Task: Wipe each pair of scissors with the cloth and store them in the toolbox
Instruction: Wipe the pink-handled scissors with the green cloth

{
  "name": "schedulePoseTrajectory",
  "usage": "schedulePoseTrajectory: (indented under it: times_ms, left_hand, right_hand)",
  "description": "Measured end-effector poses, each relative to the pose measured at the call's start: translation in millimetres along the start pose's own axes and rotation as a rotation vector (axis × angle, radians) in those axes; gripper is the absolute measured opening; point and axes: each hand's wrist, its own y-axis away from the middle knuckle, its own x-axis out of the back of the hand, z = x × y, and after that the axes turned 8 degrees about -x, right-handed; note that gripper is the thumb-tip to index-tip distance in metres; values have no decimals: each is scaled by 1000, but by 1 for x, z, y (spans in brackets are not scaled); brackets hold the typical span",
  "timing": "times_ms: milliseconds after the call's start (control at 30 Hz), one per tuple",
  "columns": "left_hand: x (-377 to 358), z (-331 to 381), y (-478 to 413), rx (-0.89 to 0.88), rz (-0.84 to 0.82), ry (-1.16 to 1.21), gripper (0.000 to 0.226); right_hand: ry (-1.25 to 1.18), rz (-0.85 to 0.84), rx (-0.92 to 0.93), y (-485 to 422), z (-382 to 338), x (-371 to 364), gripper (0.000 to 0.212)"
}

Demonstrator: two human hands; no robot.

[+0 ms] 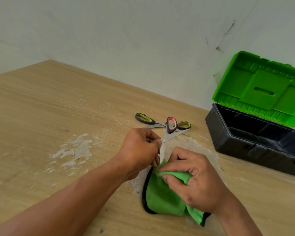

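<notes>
My left hand (140, 147) grips a pair of scissors with pink and black handles (169, 132), spread open above the table. My right hand (194, 174) pinches the green cloth (162, 198) round the lower end of one blade. The cloth hangs down and has a black edge. A second pair of scissors with lime and black handles (144, 118) lies spread open on the table just behind. The toolbox (245, 138) stands open at the right, with a black body, a raised green lid (262, 89) and an inside that looks empty.
The wooden table (58, 108) has patches of peeled white paint (75, 150) left of my hands. A pale wall runs along the table's far edge, right behind the toolbox.
</notes>
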Motion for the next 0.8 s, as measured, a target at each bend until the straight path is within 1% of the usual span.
schedulePoseTrajectory:
  times_ms: [100,167,233,333,400,467,533,633,700,733,767,800]
  left_hand:
    - [-3,1,1,-9,-13,4,12]
    - [-3,1,1,-6,-15,16,11]
    - [-1,2,0,10,-18,43,11]
    - [-1,2,1,45,-33,83,12]
    - [-3,1,1,53,-63,87,12]
    - [-5,0,3,45,-97,83,14]
    - [-7,-1,3,34,-94,81,15]
    - [-5,-1,3,4,-33,39,16]
    - [-5,0,4,-7,-18,37,19]
    - [-5,0,4,-8,-21,49,19]
    - [-5,1,4,-8,-28,61,18]
    - [-6,2,5,-5,-39,73,17]
  right_hand:
    - [-51,-7,-6,1,1,15,20]
    - [-103,33,7,3,4,24,20]
    - [-104,160,-21,2,8,29,18]
    - [7,397,-108,-4,14,25,16]
    - [59,446,-86,-7,16,18,18]
    - [120,439,-32,-10,16,10,22]
    - [182,398,14,-12,15,4,25]
    - [173,231,50,-10,13,3,21]
    - [153,125,31,-5,12,7,21]
    - [138,107,24,-3,11,9,21]
    - [119,130,26,-2,11,10,20]
    - [97,196,32,-3,11,10,20]
